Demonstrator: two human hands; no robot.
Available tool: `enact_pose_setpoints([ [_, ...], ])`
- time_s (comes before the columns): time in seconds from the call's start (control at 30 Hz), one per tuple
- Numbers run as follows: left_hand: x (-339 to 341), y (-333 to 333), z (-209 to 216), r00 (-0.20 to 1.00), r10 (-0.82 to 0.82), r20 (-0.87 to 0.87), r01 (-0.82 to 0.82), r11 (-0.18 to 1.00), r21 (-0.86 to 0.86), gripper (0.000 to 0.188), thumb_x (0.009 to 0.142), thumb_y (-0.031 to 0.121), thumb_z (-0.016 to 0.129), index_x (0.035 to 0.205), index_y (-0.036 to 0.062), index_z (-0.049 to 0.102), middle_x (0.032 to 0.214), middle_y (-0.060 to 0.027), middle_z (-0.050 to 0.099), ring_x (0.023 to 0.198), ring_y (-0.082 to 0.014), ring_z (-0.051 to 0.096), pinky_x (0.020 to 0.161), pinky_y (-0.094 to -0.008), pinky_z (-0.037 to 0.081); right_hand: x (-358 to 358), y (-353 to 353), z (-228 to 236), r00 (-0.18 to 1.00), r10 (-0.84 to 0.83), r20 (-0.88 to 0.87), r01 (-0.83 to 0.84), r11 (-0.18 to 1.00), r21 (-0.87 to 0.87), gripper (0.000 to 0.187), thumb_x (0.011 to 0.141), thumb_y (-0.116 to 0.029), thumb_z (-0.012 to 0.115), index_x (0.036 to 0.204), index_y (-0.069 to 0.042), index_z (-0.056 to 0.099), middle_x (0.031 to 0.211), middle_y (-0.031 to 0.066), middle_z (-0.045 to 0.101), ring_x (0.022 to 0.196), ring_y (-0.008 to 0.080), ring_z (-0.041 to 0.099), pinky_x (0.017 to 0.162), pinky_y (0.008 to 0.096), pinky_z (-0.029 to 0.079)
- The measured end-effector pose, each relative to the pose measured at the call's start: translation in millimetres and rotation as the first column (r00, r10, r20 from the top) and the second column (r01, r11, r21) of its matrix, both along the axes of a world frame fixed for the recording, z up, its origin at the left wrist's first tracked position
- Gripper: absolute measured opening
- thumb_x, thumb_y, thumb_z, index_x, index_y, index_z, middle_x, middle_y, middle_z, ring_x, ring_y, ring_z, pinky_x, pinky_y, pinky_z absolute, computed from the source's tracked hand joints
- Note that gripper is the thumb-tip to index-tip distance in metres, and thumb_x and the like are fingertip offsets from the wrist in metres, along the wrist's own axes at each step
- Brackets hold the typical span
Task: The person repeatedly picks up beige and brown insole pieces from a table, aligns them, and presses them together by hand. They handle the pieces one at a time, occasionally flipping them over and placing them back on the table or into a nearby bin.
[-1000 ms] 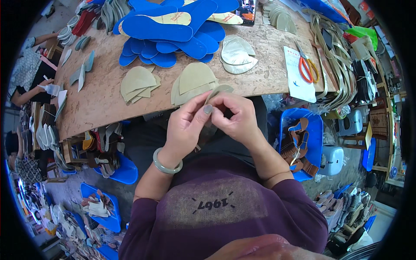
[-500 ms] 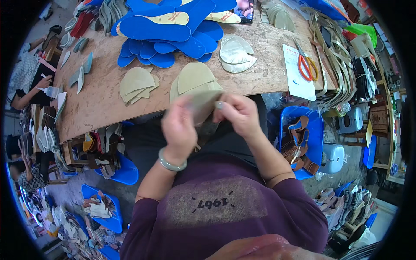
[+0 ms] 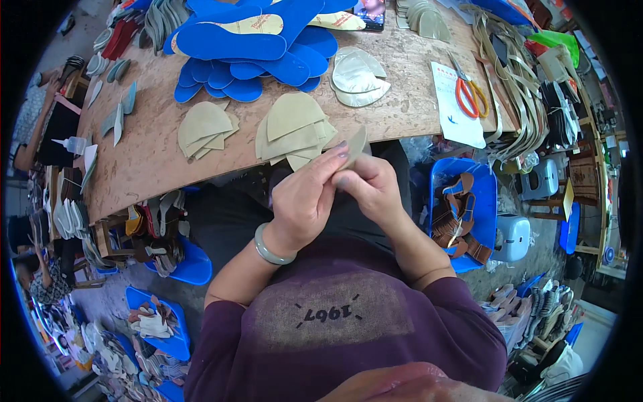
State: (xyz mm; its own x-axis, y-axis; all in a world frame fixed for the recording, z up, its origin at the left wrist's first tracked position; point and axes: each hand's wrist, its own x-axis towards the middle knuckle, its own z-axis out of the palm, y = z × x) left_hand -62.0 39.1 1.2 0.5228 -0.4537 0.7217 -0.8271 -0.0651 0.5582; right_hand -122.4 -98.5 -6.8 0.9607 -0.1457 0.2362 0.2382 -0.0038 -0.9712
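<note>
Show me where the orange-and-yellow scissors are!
In the head view, the scissors are at the right side of the wooden table, lying partly over the white paper sheet, just left of the hanging beige straps.

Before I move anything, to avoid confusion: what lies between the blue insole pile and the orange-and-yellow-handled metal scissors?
The head view shows shiny pale rounded pieces, brown wooden tabletop, then the edge of a white paper sheet.
</note>
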Motion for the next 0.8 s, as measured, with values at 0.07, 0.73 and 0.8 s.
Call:
enact_pose_setpoints([
  [0.07,-5.4,5.1,6.5,0.987,-0.003,-0.162,0.01,0.999,0.044,0.021,0.088,0.0,0.059,0.109,0.0003,0.062,0.104,-0.0154,0.068,0.084,-0.0249,0.069,0.072,-0.0301,0.055,0.7,-0.5,-2.3,0.999,0.032,0.001,-0.032,0.994,0.108,0.015,0.088,-0.014,0.064,0.088,0.002,0.065,0.071,0.0051,0.065,0.067,0.0064,0.06,0.06,0.0245,0.048],
  [0.73,16.5,20.8,-1.7,0.789,-0.17,-0.59,0.258,0.964,0.068,0.017,0.086,0.005,0.066,0.101,0.004,0.06,0.088,-0.0081,0.065,0.076,-0.0125,0.06,0.069,-0.0254,0.048,-31.0,-33.1,17.4,0.98,0.037,-0.193,-0.09,0.959,-0.269,0.026,0.086,-0.012,0.065,0.11,-0.001,0.065,0.085,0.0083,0.068,0.076,0.0106,0.062,0.07,0.0258,0.05],
  [0.8,18.7,20.8,3.6,0.892,-0.018,-0.452,0.075,0.991,0.109,0.02,0.083,0.006,0.069,0.102,0.0035,0.061,0.092,-0.01,0.064,0.079,-0.017,0.061,0.07,-0.0274,0.049,-12.4,-20.2,19.6,0.974,-0.083,-0.21,0.008,0.942,-0.336,0.017,0.084,-0.013,0.068,0.096,0.0,0.069,0.072,0.0062,0.065,0.066,0.0075,0.058,0.06,0.0257,0.047],
])
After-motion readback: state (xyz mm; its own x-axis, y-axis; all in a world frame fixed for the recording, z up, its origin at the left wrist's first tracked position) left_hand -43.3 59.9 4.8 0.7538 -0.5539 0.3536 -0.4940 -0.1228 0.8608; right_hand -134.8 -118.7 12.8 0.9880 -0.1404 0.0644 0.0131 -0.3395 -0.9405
